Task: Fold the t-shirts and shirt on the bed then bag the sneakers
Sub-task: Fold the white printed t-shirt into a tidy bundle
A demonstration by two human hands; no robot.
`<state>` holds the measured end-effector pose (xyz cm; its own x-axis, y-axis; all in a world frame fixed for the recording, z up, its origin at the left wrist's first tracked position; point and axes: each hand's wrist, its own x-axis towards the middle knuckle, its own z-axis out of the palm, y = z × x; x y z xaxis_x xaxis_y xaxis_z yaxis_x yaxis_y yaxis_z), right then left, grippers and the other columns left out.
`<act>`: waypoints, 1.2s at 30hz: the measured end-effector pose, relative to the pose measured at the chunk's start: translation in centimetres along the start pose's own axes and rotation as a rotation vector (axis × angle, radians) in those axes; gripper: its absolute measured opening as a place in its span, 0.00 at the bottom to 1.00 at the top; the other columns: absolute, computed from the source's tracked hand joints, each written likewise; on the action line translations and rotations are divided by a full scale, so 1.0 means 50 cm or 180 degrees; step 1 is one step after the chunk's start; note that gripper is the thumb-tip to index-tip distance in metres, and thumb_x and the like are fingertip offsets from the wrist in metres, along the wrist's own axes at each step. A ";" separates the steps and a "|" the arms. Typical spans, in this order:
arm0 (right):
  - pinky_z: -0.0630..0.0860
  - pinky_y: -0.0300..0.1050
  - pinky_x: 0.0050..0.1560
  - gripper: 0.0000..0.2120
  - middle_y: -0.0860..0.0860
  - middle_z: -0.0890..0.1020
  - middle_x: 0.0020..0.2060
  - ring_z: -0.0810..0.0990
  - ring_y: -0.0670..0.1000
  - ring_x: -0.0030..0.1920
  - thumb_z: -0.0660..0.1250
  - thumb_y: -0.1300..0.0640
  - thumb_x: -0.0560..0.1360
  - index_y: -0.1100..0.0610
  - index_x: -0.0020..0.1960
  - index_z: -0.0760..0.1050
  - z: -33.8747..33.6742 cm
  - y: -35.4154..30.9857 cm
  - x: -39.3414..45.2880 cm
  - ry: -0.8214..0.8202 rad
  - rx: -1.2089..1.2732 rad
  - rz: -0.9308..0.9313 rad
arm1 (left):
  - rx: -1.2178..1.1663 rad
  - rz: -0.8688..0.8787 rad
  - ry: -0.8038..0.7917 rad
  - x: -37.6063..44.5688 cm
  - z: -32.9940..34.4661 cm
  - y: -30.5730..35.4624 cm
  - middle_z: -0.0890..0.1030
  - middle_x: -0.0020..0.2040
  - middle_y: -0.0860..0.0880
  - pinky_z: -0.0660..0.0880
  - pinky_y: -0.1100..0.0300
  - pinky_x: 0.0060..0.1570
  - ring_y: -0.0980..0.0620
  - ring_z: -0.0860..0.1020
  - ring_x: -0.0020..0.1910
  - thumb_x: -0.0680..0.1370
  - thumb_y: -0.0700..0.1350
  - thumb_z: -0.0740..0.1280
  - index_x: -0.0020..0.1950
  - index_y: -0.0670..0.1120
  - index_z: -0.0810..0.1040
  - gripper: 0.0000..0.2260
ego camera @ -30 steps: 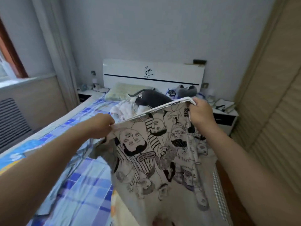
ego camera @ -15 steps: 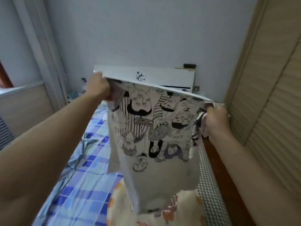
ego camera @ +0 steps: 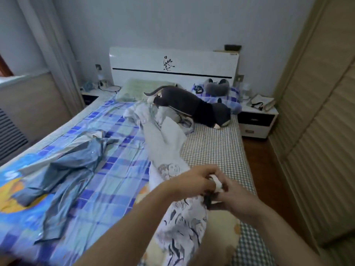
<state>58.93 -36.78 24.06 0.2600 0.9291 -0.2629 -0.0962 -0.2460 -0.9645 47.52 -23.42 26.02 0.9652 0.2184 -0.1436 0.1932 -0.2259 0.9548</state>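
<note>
Both hands, left [ego camera: 194, 181] and right [ego camera: 233, 192], met over the bed [ego camera: 217, 150], fingers curled, pinching the printed tee [ego camera: 182, 223], which trailed limp across it. Soft, light stuff; I'd hold it by the shoulder seams.

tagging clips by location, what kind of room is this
A home bedroom, most likely: a bed with a white headboard, a nightstand beside it, and a blue shirt lying on the checked sheet.

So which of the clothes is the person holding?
The white cartoon-print t-shirt, held by both hands; the blue shirt lies untouched on the bed's left side.
</note>
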 end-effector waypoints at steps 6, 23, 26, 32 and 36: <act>0.80 0.59 0.59 0.05 0.64 0.85 0.49 0.85 0.65 0.53 0.66 0.70 0.78 0.68 0.50 0.81 0.060 0.148 0.021 0.0992 0.0760 0.0582 | -0.1386 -0.0713 0.1785 -0.096 0.133 -0.207 0.78 0.58 0.46 0.79 0.61 0.50 0.55 0.81 0.51 0.69 0.44 0.75 0.67 0.51 0.72 0.27; 0.76 0.40 0.33 0.03 0.52 0.82 0.40 0.81 0.45 0.39 0.75 0.58 0.75 0.54 0.42 0.83 0.087 0.043 0.020 0.0352 -0.1380 -0.0645 | -0.0393 -0.0281 0.2146 -0.196 0.087 -0.159 0.80 0.39 0.49 0.74 0.48 0.52 0.46 0.78 0.43 0.82 0.52 0.64 0.41 0.51 0.83 0.13; 0.76 0.33 0.41 0.08 0.46 0.84 0.48 0.83 0.44 0.51 0.75 0.50 0.74 0.48 0.53 0.82 0.075 0.030 0.002 -0.0687 -0.1325 -0.0206 | -0.0113 -0.0602 0.2221 -0.207 0.064 -0.136 0.82 0.40 0.44 0.78 0.42 0.54 0.42 0.79 0.42 0.76 0.56 0.64 0.39 0.47 0.83 0.16; 0.80 0.49 0.54 0.10 0.45 0.83 0.44 0.82 0.45 0.48 0.71 0.53 0.75 0.45 0.56 0.81 0.091 0.036 0.005 -0.0212 -0.2113 -0.0688 | 0.1588 -0.0106 0.2157 -0.197 0.078 -0.119 0.81 0.41 0.53 0.74 0.57 0.45 0.57 0.77 0.42 0.81 0.42 0.66 0.46 0.48 0.85 0.09; 0.77 0.40 0.58 0.18 0.40 0.78 0.53 0.79 0.41 0.53 0.69 0.56 0.73 0.41 0.61 0.78 0.117 0.014 -0.009 -0.0392 -0.2026 -0.0807 | 0.1175 0.0004 0.2570 -0.177 0.084 -0.098 0.82 0.37 0.58 0.72 0.72 0.41 0.62 0.80 0.40 0.75 0.36 0.70 0.46 0.47 0.85 0.08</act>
<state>53.11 -35.75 23.66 0.0854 0.9946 -0.0591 0.5450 -0.0963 -0.8329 38.77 -28.23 21.55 0.5738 0.7894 0.2180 0.3713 -0.4880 0.7899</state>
